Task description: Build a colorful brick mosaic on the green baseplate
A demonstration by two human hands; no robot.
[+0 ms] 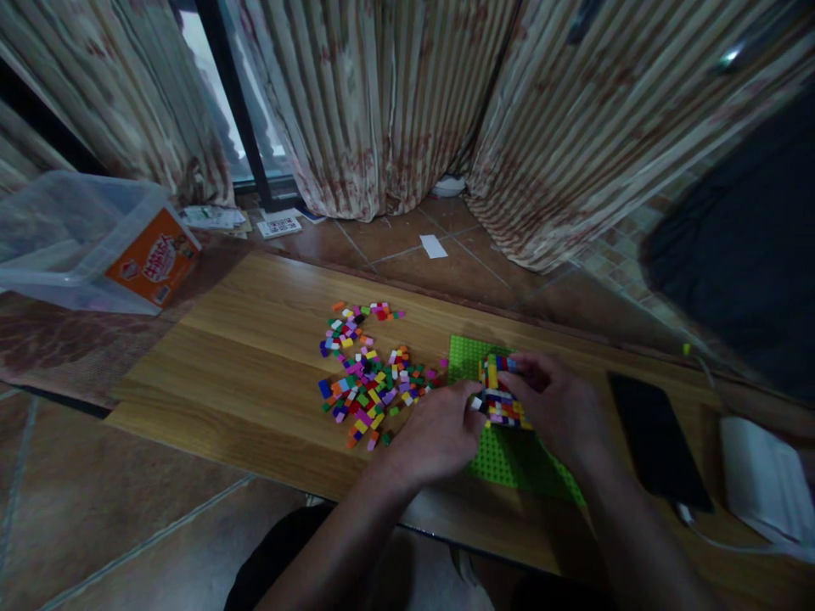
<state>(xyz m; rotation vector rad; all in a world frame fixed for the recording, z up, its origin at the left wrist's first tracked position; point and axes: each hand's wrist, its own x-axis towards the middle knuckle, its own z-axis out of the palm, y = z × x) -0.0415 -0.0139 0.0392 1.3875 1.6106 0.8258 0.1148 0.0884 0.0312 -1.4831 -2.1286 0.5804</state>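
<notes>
On the wooden counter (210,356), a green baseplate (509,462) is lying beneath both hands, and a multicoloured brick block (503,412) is sitting over its middle. The left hand (446,428) is reaching across the baseplate's left edge; its fingers are pinching together on a small white brick (476,404), just beside the block's left side. The right hand (560,407) is hovering over the baseplate's right part, its thumb resting over the block's top and its other fingers curving about the far right corner. So the block is lying between the two hands, touching the right fingers; whether these are clamping it or only resting there, I cannot tell.

Left of the baseplate, loose bricks (366,395) of many colours are spreading in a heap. To its right a black phone (659,441) is lying, with a white device (767,479) sitting farther out. Well left of the baseplate, a clear plastic bin (70,284) is standing; beyond its far side, curtains (420,110) are hanging.
</notes>
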